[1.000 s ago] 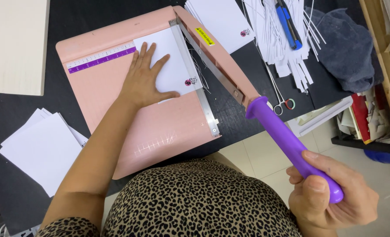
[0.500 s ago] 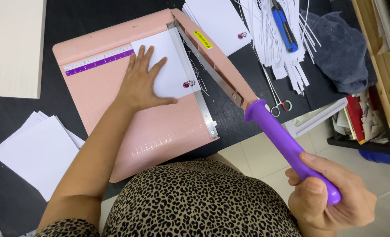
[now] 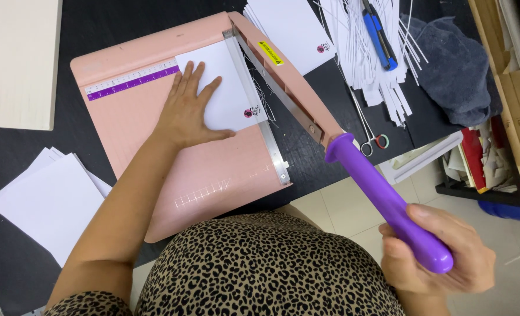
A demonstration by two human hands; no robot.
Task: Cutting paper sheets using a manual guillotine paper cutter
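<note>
A pink paper cutter [image 3: 154,146] lies on a black table. My left hand [image 3: 186,111] presses flat on a white sheet of paper [image 3: 227,82] against the cutter's purple ruler strip [image 3: 131,83], beside the metal cutting edge. A small dark logo sits at the sheet's lower right corner. My right hand [image 3: 435,257] grips the purple handle [image 3: 388,205] of the raised pink blade arm [image 3: 289,82], which angles up away from the board.
A stack of white sheets [image 3: 49,202] lies at the left, more printed cards [image 3: 295,29] at the top. Thin paper strips [image 3: 371,52], a blue utility knife [image 3: 380,35], scissors [image 3: 372,140] and a grey cloth [image 3: 456,64] lie at the right. A pale board [image 3: 14,58] is top left.
The blade arm stays raised in my right hand and my left hand stays flat on the sheet; only the view has shifted slightly.
</note>
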